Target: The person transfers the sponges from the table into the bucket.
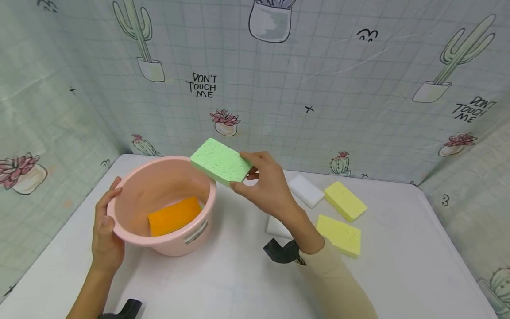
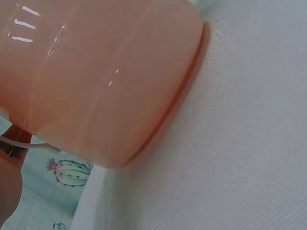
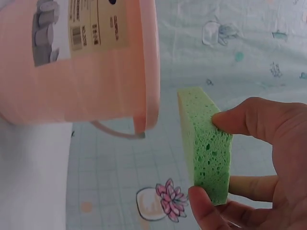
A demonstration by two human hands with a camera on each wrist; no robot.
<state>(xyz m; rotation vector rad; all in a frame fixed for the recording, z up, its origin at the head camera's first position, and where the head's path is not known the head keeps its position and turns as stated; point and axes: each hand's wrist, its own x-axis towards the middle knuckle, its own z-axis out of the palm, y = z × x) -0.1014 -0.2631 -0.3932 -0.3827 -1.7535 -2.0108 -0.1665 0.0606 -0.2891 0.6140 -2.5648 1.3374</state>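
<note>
A green sponge (image 1: 221, 161) is pinched between the thumb and fingers of my right hand (image 1: 266, 184), held up beside the right rim of a pink bucket (image 1: 163, 241). Its porous edge faces the camera in the right wrist view, where the sponge (image 3: 208, 148) is apart from the bucket (image 3: 110, 91). My left hand (image 1: 107, 230) grips the bucket's left rim, thumb on the near side. Inside the bucket lies an orange sponge (image 1: 175, 216), with a sliver of something green showing behind it. In the left wrist view the bucket's wall (image 2: 110, 81) stands on the white table.
Right of the bucket, two yellow sponges (image 1: 345, 201) and two white sponges (image 1: 306, 190) lie on the white table (image 1: 406, 248). My right forearm partly covers the nearer white one. A cactus-print cloth (image 1: 255, 88) hangs behind and at both sides.
</note>
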